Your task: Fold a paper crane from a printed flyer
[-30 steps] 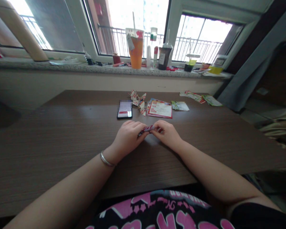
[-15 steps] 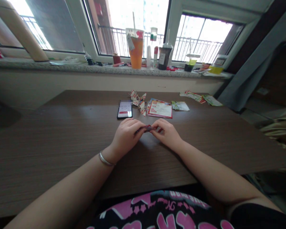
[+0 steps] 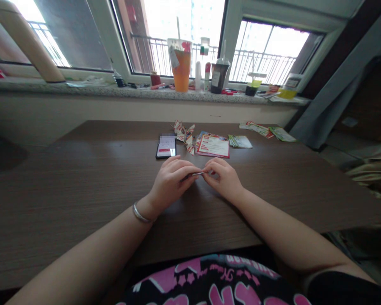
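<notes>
Between my two hands is a thin, flat piece of folded paper (image 3: 197,173), seen nearly edge-on with a pale edge showing. My left hand (image 3: 173,176), with a silver bangle at its wrist, pinches it between thumb and fingers and covers much of it. From the other side, my right hand (image 3: 220,176) grips its end with thumb and fingertips. Just beyond my left hand lies a phone (image 3: 166,146) with a lit screen. Folded striped paper pieces (image 3: 184,136) rest beside the phone, and a stack of printed sheets (image 3: 213,145) lies to their right.
Small paper slips (image 3: 240,141) and more printed papers (image 3: 260,128) lie at the table's (image 3: 82,182) far right. On the windowsill (image 3: 130,92) behind stand an orange drink cup (image 3: 182,67), a dark drink cup (image 3: 219,76), bottles and pens.
The folded paper has tilted between my hands: its dark red face showed before, and now mostly a pale thin edge. My left fingers have shifted slightly over it.
</notes>
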The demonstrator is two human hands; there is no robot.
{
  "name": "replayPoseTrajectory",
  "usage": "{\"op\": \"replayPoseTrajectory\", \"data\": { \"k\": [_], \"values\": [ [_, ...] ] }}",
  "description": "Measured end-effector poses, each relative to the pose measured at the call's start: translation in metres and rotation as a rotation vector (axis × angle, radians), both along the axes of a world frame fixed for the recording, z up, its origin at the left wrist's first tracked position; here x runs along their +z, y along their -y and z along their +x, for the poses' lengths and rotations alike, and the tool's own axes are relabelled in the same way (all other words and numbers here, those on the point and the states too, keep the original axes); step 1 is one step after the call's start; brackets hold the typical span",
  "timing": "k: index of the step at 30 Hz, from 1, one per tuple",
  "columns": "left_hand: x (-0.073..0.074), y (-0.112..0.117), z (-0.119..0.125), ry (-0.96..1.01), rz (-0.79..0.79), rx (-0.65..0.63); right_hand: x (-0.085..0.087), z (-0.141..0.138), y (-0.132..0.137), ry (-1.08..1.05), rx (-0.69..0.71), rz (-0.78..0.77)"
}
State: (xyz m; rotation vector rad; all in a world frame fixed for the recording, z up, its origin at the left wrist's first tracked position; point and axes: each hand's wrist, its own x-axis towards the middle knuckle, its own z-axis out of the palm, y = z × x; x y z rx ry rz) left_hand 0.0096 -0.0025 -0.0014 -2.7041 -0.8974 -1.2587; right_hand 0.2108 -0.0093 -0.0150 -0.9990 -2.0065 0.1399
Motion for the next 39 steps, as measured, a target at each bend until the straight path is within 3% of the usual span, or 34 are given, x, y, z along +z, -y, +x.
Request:
{"op": "replayPoseTrajectory", "data": {
  "k": [13,24,30,39],
  "values": [
    [-0.0006,-0.0013,0.0008,0.067,0.059,-0.01,0.001,0.0,0.0005,0.025,-0.017,0.059],
    [0.0018,-0.0017,0.002,0.165,-0.015,0.138,0.0012,-0.0008,0.001,-0.021,-0.006,0.062],
    [-0.0002,-0.0031,0.006,0.283,-0.053,0.022,-0.0003,-0.0026,0.0013,-0.037,-0.004,0.045],
    [0.0009,-0.0033,0.0039,0.317,-0.062,-0.003,0.0014,-0.0001,-0.0014,-0.176,0.047,-0.017]
  ]
}}
